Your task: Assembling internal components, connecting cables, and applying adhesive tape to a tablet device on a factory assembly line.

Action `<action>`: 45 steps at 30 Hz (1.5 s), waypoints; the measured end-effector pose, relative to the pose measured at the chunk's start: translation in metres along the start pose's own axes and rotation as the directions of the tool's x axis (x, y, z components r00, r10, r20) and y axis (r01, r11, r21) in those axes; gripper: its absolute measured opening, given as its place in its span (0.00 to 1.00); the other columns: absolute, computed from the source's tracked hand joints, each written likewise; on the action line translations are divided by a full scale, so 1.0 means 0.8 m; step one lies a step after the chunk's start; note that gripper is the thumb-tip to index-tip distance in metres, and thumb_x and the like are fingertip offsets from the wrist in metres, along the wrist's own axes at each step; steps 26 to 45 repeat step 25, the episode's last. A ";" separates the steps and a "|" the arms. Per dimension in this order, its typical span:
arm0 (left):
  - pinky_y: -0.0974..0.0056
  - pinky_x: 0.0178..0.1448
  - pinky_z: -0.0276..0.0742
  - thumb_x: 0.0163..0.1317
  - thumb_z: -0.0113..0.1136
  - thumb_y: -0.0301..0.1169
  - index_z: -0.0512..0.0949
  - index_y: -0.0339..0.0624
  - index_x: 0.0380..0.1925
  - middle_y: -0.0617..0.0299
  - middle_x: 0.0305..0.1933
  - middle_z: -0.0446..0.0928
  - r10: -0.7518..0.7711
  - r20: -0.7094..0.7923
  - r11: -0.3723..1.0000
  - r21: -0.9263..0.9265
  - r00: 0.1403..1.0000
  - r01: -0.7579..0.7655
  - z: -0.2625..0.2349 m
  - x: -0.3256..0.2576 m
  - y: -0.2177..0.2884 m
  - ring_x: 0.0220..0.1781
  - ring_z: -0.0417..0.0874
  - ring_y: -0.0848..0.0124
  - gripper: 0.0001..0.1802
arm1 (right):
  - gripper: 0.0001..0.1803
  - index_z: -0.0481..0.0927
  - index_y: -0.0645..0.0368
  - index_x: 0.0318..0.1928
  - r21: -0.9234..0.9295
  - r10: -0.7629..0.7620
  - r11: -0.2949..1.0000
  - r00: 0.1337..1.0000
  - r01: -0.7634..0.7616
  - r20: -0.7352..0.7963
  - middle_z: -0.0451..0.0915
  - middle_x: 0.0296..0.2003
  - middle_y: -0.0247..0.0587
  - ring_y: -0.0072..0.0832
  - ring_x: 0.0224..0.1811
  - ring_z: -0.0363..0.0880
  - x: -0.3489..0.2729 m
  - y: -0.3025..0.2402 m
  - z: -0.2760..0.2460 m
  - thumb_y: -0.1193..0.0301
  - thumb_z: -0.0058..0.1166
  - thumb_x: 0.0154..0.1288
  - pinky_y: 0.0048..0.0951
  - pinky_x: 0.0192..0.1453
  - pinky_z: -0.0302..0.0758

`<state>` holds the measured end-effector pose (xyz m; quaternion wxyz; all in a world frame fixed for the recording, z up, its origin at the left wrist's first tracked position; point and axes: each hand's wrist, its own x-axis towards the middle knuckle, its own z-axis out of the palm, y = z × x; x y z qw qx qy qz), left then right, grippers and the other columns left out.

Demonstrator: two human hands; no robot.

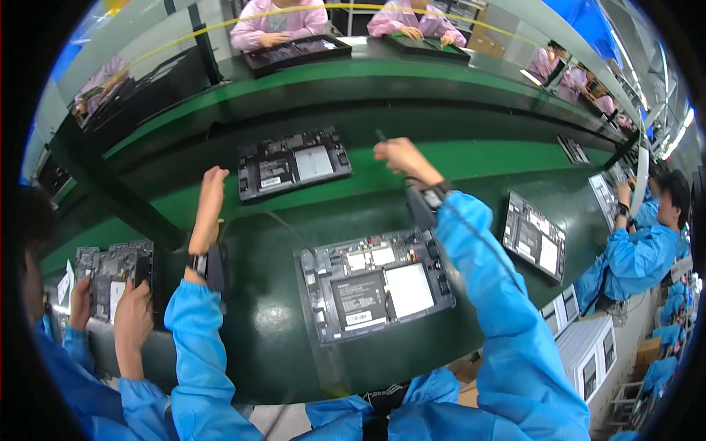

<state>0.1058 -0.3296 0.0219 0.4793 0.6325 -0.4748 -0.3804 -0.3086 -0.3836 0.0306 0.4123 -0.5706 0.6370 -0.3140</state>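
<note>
An opened device base (375, 287) lies on the bench before me, its dark battery, pale rectangular part and circuit boards exposed. A similar opened device base (294, 163) rests farther off on the green belt. Raised at the left of that far unit is my left hand (212, 195), seen side-on, fingers stretched out and nothing visible in them. My right hand (406, 159) is closed, reaching over the belt to the far unit's right. A slim dark thing (380, 135) sticks up from its fingers, too small to name. Both wrists wear dark bands.
At left, a co-worker's hands (132, 312) hold another opened unit (110, 272). To the right lies a tilted device base (535, 235), with a co-worker (640, 257) beyond. White stacked panels (588, 356) stand below the bench edge. A dark post (110, 187) slants across the left.
</note>
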 end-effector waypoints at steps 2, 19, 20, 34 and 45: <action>0.61 0.59 0.69 0.64 0.56 0.55 0.76 0.49 0.52 0.64 0.56 0.74 -0.233 0.176 0.964 -0.088 0.956 0.251 -0.004 0.014 0.004 0.52 0.76 0.68 0.26 | 0.22 0.83 0.69 0.40 -0.051 0.043 0.998 0.988 -0.036 0.151 0.83 0.33 0.38 0.19 0.21 0.69 0.051 0.007 0.045 0.57 0.58 0.69 0.26 0.23 0.65; 0.61 0.61 0.66 0.68 0.51 0.50 0.78 0.41 0.53 0.63 0.54 0.79 0.036 0.487 0.968 -0.235 0.873 0.092 0.192 -0.103 0.139 0.53 0.76 0.67 0.26 | 0.25 0.83 0.65 0.54 0.678 -0.101 0.712 0.983 0.181 -0.156 0.87 0.44 0.39 0.25 0.42 0.85 -0.170 0.049 -0.138 0.54 0.60 0.72 0.27 0.45 0.77; 0.60 0.62 0.66 0.69 0.52 0.49 0.78 0.39 0.54 0.62 0.57 0.78 0.068 0.514 0.964 -0.254 0.855 0.076 0.224 -0.135 0.155 0.55 0.75 0.67 0.25 | 0.25 0.82 0.66 0.56 0.695 -0.031 0.707 0.988 0.131 -0.154 0.86 0.47 0.40 0.25 0.45 0.85 -0.198 0.077 -0.173 0.56 0.59 0.72 0.29 0.49 0.78; 0.55 0.66 0.66 0.73 0.52 0.47 0.68 0.38 0.68 0.53 0.66 0.73 0.107 0.795 0.952 -0.255 0.598 0.168 0.320 -0.227 0.202 0.63 0.73 0.65 0.31 | 0.38 0.63 0.63 0.74 0.831 -0.098 0.514 0.977 0.214 -0.192 0.71 0.67 0.61 0.52 0.69 0.73 -0.347 0.156 -0.306 0.58 0.59 0.72 0.41 0.72 0.74; 0.55 0.66 0.66 0.73 0.52 0.47 0.68 0.38 0.68 0.53 0.66 0.73 0.107 0.795 0.952 -0.255 0.598 0.168 0.320 -0.227 0.202 0.63 0.73 0.65 0.31 | 0.38 0.63 0.63 0.74 0.831 -0.098 0.514 0.977 0.214 -0.192 0.71 0.67 0.61 0.52 0.69 0.73 -0.347 0.156 -0.306 0.58 0.59 0.72 0.41 0.72 0.74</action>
